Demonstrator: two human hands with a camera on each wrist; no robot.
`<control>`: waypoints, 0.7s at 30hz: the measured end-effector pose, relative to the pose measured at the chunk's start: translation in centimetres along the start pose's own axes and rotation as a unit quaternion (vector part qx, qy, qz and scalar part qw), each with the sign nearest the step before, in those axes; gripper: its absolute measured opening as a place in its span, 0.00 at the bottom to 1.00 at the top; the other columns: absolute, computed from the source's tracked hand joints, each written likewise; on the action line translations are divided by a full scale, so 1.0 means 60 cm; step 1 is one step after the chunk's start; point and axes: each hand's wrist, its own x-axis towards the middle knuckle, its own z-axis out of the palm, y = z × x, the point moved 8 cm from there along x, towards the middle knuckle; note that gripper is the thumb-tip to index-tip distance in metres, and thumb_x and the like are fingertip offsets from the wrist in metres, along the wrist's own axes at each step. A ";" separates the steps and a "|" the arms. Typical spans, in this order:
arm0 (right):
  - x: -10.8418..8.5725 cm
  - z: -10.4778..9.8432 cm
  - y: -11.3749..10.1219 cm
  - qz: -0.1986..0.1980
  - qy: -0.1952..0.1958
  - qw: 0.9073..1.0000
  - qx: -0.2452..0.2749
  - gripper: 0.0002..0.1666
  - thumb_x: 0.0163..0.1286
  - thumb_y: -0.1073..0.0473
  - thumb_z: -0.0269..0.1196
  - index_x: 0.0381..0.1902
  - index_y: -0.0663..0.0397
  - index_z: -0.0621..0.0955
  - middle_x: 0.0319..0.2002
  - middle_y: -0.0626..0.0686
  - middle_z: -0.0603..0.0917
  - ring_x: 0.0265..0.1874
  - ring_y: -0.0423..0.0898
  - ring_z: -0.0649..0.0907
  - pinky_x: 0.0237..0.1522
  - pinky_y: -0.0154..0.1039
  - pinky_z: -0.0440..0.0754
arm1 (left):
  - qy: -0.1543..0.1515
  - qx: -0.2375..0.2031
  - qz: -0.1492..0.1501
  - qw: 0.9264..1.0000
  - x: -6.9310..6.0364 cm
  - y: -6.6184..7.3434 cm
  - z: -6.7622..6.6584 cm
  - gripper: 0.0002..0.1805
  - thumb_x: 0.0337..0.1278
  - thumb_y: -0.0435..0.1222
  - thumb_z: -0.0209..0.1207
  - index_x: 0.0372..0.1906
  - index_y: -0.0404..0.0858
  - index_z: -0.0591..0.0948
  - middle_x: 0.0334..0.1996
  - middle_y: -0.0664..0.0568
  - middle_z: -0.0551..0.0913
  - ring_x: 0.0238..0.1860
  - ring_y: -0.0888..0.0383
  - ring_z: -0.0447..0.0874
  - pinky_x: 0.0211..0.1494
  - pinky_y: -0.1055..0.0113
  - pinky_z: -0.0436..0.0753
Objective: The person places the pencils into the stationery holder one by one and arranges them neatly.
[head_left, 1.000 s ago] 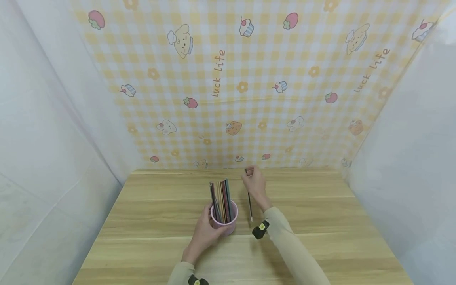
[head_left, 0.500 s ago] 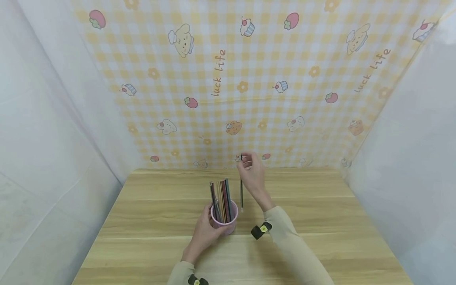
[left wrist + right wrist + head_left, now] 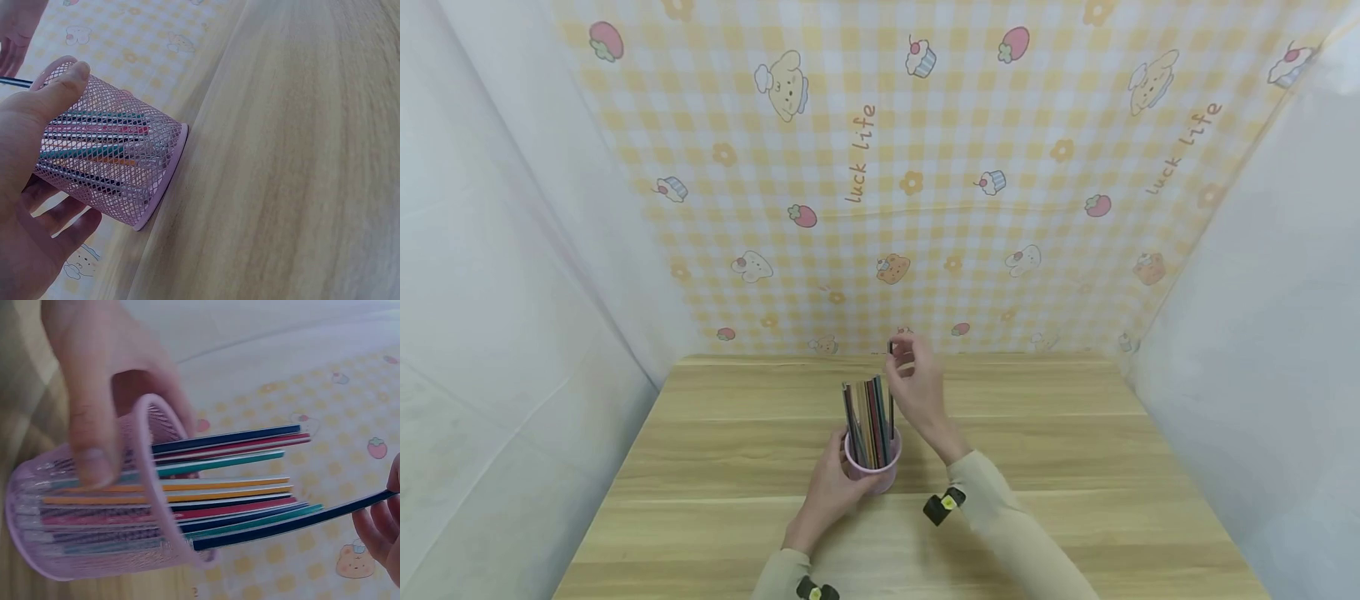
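In the head view, my left hand [image 3: 829,498] grips the side of a pink mesh pen cup [image 3: 880,482], which stands upright on the table. Several coloured pencils [image 3: 867,421] lean inside it, in dark blue, red, green and yellow-orange. My right hand [image 3: 921,392] pinches a dark pencil [image 3: 892,408] near its upper end. In the right wrist view, the lower end of this dark blue pencil [image 3: 287,523] is at the cup's rim [image 3: 156,469], beside the others. The left wrist view shows the thumb and fingers around the mesh wall [image 3: 119,150], with the base on the wood.
The wooden table [image 3: 1037,467] reaches back to a yellow checked cloth [image 3: 970,233] with cartoon prints. White sheets hang at the left [image 3: 512,275] and right [image 3: 1255,317]. Each wrist carries a black strap with a small device [image 3: 944,505].
My right hand has lifted the dark pencil off to the left, upright, from beside the cup, then lowered it so its end meets the mouth. The left hand and cup have stayed put.
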 end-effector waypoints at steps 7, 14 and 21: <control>-0.038 0.017 0.018 -0.002 -0.025 0.999 -0.033 0.17 0.61 0.74 0.63 0.49 0.68 0.79 0.35 0.59 0.83 0.31 0.51 0.86 0.28 0.29 0.88 | 0.001 -0.003 0.007 1.000 0.000 -0.004 0.001 0.50 0.43 0.44 0.79 0.72 0.43 0.64 0.64 0.42 0.77 0.64 0.43 0.78 0.67 0.45 0.80; -0.069 0.027 0.040 0.023 -0.031 0.999 -0.037 0.16 0.60 0.75 0.62 0.48 0.67 0.78 0.34 0.59 0.82 0.31 0.51 0.86 0.27 0.28 0.87 | -0.001 -0.006 0.003 1.000 -0.002 -0.007 0.000 0.50 0.45 0.44 0.78 0.73 0.45 0.63 0.66 0.44 0.76 0.65 0.44 0.77 0.68 0.47 0.80; -0.076 0.028 0.051 0.036 -0.027 0.998 -0.031 0.17 0.61 0.73 0.62 0.49 0.67 0.78 0.34 0.58 0.82 0.30 0.52 0.86 0.27 0.28 0.87 | 0.011 0.001 0.022 1.000 -0.006 -0.002 -0.001 0.52 0.44 0.43 0.78 0.74 0.42 0.62 0.65 0.43 0.76 0.65 0.44 0.78 0.68 0.45 0.79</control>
